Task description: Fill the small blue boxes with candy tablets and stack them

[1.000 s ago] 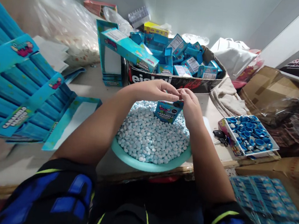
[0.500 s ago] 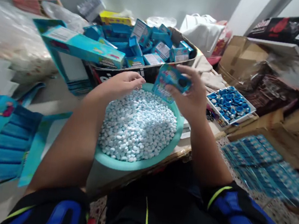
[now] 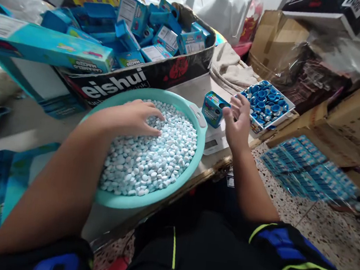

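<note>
The bench supports your basin, whose rim contains the candies under your left hand, fingers spread; the scale seats the carton upright beside your right hand, fingers parted, released.

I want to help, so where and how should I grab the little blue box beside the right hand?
Probably pinch the blue box by its narrow sides, from above: it stands upright, flat-sided, with the turquoise basin on one side and the right hand on the other.
</note>
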`<state>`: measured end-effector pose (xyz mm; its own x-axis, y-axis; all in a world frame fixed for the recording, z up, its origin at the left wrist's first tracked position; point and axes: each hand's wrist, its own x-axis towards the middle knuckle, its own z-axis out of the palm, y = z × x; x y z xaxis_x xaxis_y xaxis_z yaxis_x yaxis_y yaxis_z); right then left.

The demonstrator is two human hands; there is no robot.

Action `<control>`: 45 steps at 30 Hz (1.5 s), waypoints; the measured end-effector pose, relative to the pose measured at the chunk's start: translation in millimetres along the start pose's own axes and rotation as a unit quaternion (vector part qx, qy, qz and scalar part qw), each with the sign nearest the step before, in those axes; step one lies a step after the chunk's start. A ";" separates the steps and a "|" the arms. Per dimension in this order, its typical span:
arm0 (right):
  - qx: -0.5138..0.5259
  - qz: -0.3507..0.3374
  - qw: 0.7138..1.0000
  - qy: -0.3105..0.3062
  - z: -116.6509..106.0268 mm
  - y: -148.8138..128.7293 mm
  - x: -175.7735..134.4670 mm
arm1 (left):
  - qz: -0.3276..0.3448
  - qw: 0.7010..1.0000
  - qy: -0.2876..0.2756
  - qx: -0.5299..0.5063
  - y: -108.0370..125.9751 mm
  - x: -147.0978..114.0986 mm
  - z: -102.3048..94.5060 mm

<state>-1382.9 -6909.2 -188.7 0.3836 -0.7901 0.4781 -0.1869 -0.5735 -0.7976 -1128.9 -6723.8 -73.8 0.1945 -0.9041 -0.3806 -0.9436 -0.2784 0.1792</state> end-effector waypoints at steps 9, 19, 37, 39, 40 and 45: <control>0.082 0.192 0.967 0.146 -3.5 59.7 -15.7 | -0.023 0.998 0.001 0.051 14.7 5.2 2.5; 0.161 0.168 0.968 0.093 2.7 74.1 -10.1 | -0.101 0.994 0.030 -0.013 24.0 -7.8 -13.4; -0.070 -0.025 0.994 -0.077 -9.6 1.5 -0.7 | -0.018 0.993 0.063 -0.097 11.8 -6.8 -6.9; -0.072 -0.041 0.990 -0.116 -5.1 -4.0 12.7 | -0.028 0.990 0.072 -0.118 9.2 -6.5 -5.3; -0.064 -0.047 0.988 -0.131 -3.2 -7.1 18.9 | -0.036 0.988 0.081 -0.125 7.9 -6.5 -4.3; -0.034 -0.073 0.993 -0.089 -5.2 -52.5 30.4 | 0.006 0.954 0.212 -0.212 9.6 -9.2 -0.7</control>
<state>-1366.1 -6904.3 -130.3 0.5631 -0.6501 0.5102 -0.1758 -0.6975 -0.6947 -1139.6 -6718.4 -68.0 0.3609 -0.9326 0.0090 -0.7704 -0.2926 0.5665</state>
